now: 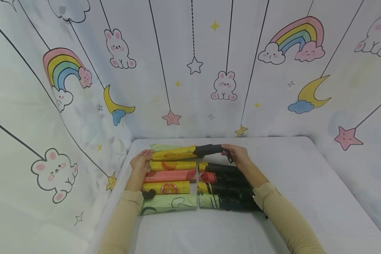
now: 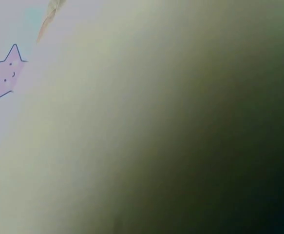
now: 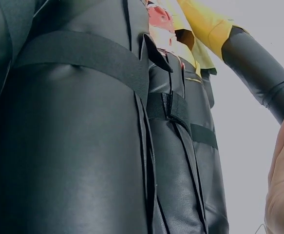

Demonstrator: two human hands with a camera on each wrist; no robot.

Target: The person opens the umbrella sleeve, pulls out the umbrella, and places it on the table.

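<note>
A long yellow fruit-print folded umbrella (image 1: 174, 153) with a black right part is held level between both hands, at the back of a row of similar bundles. My left hand (image 1: 140, 160) holds its yellow left end. At the black end, my right hand (image 1: 238, 155) grips it, with a black loop hanging beneath the fingers. The right wrist view shows the right hand's fingers (image 3: 283, 151) around that black end. A blurred pale surface fills most of the left wrist view, hiding the left hand's work.
Nearer me lie yellow (image 1: 177, 165), red (image 1: 171, 175) and pale green (image 1: 177, 203) rolls, black bundles (image 1: 235, 201) to their right. Another pale green piece (image 1: 160, 147) lies behind the held umbrella. White cloth covers the table (image 1: 304, 211); a printed curtain (image 1: 190, 98) stands behind.
</note>
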